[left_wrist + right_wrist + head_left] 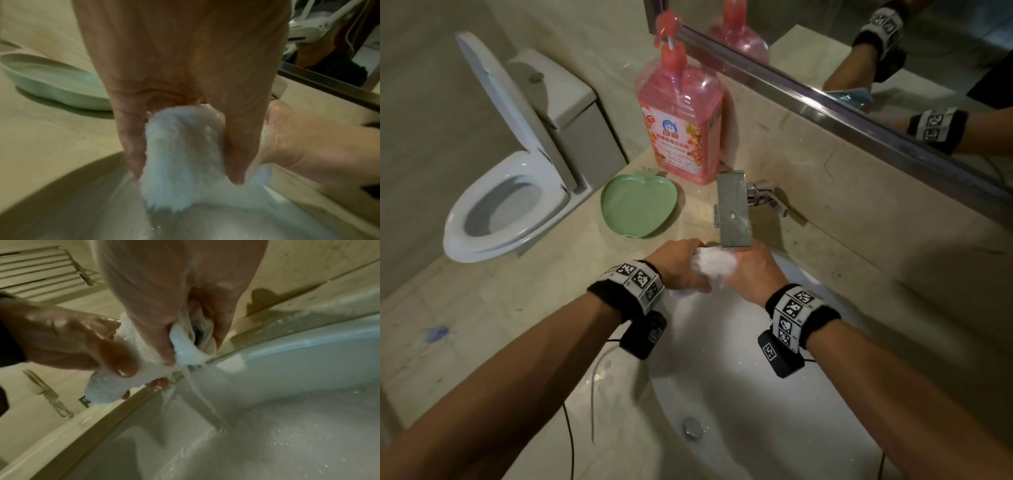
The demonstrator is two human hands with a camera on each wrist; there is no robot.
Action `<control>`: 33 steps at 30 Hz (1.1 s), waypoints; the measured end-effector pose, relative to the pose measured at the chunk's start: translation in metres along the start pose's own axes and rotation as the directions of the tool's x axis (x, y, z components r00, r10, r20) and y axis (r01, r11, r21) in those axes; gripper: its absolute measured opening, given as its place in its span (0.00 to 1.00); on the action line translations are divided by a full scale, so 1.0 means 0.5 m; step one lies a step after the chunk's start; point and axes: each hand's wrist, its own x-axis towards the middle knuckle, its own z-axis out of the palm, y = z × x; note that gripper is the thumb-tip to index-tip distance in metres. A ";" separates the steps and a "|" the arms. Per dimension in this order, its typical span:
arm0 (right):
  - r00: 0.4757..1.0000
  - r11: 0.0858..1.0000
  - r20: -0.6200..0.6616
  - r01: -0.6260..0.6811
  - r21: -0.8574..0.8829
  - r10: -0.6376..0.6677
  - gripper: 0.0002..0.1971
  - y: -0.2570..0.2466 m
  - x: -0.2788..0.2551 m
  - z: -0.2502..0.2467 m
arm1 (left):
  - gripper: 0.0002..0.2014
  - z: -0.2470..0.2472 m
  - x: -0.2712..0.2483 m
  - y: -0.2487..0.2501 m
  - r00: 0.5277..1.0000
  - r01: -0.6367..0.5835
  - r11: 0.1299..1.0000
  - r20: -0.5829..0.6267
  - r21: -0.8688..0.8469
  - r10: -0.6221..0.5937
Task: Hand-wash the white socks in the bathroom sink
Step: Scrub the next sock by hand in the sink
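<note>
- Both hands grip one wet white sock (711, 266) under the tap (734, 213), at the far edge of the sink (726, 383); the left hand (678, 264) has fingers and thumb curled round one end, the right hand (751, 270) pinches the other end
- Water runs from the right end of the bundle down into the sink, seen in the right wrist view; this looks like wringing or rinsing, judged from the stream alone
- To do it well, I would twist the two ends in opposite senses, hands close together, so the squeeze runs along the whole length; keep the bundle over the sink, not the counter (541, 291), since the left end hangs near the rim
- Suds seem to cling to skin and cloth; rinse and squeeze again until the runoff is clear
- Whether a second sock is bunched in the same grip I cannot tell; the green dish (638, 205) and pink soap bottle (681, 120) stand far left, apart from the hands
</note>
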 end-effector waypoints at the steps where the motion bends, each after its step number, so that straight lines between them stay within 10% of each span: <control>1: 0.999 0.996 -0.039 0.007 -0.084 -0.010 0.22 0.001 -0.002 0.002 | 0.34 -0.001 0.009 0.007 0.999 0.030 0.999 0.043 0.036 -0.031; 4: 0.996 0.997 -0.071 0.042 -0.070 -0.047 0.26 0.005 -0.014 -0.006 | 0.33 0.010 0.030 0.036 0.987 0.040 0.985 0.148 0.165 -0.065; 9: 0.991 0.992 0.105 -0.092 0.086 0.083 0.32 0.050 -0.031 -0.053 | 0.20 0.051 0.045 0.052 0.986 -0.131 0.975 -0.082 0.179 0.148; 16: 0.943 0.831 0.295 -0.287 0.477 0.156 0.38 0.062 -0.028 -0.058 | 0.22 0.049 0.021 0.066 0.832 -0.433 0.891 -0.317 0.137 0.454; 22: 0.986 0.959 0.160 -0.080 0.272 0.037 0.21 0.019 -0.004 -0.022 | 0.43 0.008 0.010 0.012 0.994 -0.096 0.995 0.045 -0.028 0.097; 29: 0.960 0.960 -0.064 0.269 -0.071 -0.274 0.27 0.002 -0.018 -0.031 | 0.33 -0.017 0.035 0.019 0.896 0.119 0.922 0.440 -0.368 0.060; 33: 0.981 0.971 -0.056 0.176 -0.160 -0.187 0.29 0.035 -0.026 -0.048 | 0.29 -0.004 0.037 0.038 0.838 0.184 0.854 0.532 -0.487 0.123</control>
